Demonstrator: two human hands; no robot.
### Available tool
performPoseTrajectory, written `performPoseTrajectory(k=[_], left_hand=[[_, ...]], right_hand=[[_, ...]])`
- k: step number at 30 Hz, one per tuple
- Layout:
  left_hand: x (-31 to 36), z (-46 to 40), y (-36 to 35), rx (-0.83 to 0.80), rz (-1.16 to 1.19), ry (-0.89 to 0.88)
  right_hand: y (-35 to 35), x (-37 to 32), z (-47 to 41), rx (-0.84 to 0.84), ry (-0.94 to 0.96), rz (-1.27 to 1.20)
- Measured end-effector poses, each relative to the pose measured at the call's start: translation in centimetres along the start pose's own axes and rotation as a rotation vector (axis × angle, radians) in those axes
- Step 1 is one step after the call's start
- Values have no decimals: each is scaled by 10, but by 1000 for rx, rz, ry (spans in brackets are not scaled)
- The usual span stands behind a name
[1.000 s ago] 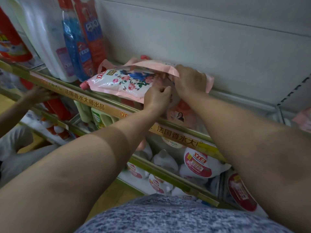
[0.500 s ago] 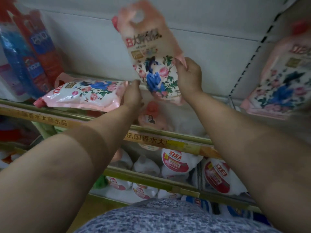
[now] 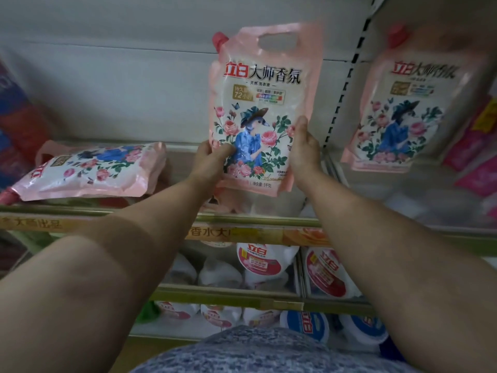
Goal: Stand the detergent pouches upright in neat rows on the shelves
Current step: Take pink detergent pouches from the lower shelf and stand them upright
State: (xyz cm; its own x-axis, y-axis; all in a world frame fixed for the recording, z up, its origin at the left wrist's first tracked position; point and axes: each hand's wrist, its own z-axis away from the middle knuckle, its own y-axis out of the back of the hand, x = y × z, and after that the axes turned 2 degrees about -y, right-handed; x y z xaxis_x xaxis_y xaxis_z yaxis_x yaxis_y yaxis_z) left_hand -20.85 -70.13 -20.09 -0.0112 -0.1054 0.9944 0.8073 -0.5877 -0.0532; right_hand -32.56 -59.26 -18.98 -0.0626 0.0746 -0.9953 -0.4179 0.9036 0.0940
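Head view: upright pouch (image 3: 265,109) gripped between both hands (image 3: 258,157).

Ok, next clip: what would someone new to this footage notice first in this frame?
The pink floral detergent pouch held upright at centre frame, the left hand and right hand gripping its lower corners in front of the shelf's back wall. Next, a matching pouch lying flat on the shelf to the left, and another standing pouch to the right. Below, white bottles with red labels fill the lower shelf.

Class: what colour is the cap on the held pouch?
Red cap, on the pouch; head view.
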Motion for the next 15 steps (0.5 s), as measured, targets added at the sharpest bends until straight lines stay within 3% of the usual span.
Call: performPoseTrajectory(k=[15], left_hand=[[-11, 16, -35, 278, 80, -42]], right_hand=[[-5, 14, 20, 151, -4, 14]])
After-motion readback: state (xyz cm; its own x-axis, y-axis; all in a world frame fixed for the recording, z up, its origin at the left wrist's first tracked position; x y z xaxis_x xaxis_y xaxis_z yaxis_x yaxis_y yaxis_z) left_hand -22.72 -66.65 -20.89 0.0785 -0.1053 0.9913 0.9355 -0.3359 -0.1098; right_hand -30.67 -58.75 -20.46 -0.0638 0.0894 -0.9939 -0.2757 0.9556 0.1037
